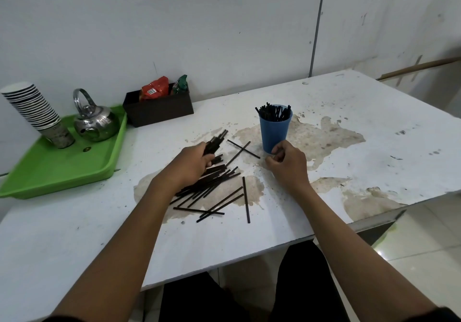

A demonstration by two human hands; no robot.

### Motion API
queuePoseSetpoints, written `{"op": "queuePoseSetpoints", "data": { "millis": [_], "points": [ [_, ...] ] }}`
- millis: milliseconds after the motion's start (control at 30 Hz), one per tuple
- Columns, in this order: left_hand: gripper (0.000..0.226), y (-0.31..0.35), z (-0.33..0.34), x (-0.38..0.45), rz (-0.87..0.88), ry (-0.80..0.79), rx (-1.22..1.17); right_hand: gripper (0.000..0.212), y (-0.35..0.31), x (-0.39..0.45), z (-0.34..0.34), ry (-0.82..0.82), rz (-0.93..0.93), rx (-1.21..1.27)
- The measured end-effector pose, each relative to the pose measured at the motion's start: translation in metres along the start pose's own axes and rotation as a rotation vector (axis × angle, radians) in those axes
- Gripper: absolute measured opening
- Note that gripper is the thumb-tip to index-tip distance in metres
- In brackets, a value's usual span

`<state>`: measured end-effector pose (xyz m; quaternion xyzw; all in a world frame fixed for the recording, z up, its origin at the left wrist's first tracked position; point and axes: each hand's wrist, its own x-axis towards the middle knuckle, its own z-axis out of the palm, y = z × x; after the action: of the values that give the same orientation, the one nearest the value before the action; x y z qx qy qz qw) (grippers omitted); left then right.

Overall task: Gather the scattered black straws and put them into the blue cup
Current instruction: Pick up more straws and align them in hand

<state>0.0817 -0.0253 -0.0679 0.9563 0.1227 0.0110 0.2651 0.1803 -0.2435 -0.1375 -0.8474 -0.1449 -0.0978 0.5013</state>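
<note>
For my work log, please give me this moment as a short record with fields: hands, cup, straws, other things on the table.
left hand: closed on a bundle of straws, above the pile
right hand: curled, beside the base of the blue cup, holding nothing visible
blue cup: upright, many straws already inside
loose straws: a pile still on the table, a few lying apart
other things: green tray with kettle and stacked cups; dark box

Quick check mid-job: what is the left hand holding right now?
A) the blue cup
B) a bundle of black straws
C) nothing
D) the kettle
B: the left hand is closed around a bundle of black straws above the pile, while the blue cup stands by the right hand.
</note>
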Motion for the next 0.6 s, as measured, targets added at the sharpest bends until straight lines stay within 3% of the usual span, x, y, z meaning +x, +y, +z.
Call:
{"op": "queuePoseSetpoints", "data": {
  "millis": [100, 200, 367, 467, 600],
  "points": [
    [0.022, 0.002, -0.002, 0.008, -0.015, 0.094, -0.200, 0.012, 0.000, 0.000, 0.001, 0.001, 0.008, 0.010],
    [0.018, 0.015, -0.001, 0.019, -0.011, 0.186, -0.561, 0.011, 0.001, 0.000, 0.001, 0.005, 0.009, 0.022],
    [0.016, 0.051, 0.010, 0.035, 0.086, 0.299, -0.961, 0.013, 0.002, 0.001, 0.000, 0.024, 0.008, 0.053],
    [0.015, 0.071, 0.026, 0.045, 0.142, 0.361, -0.991, 0.015, 0.002, 0.002, 0.000, 0.039, 0.017, 0.064],
    [0.014, 0.085, 0.062, 0.048, 0.212, 0.455, -0.861, 0.017, 0.003, 0.003, 0.000, 0.104, 0.049, 0.141]
  ]
}}
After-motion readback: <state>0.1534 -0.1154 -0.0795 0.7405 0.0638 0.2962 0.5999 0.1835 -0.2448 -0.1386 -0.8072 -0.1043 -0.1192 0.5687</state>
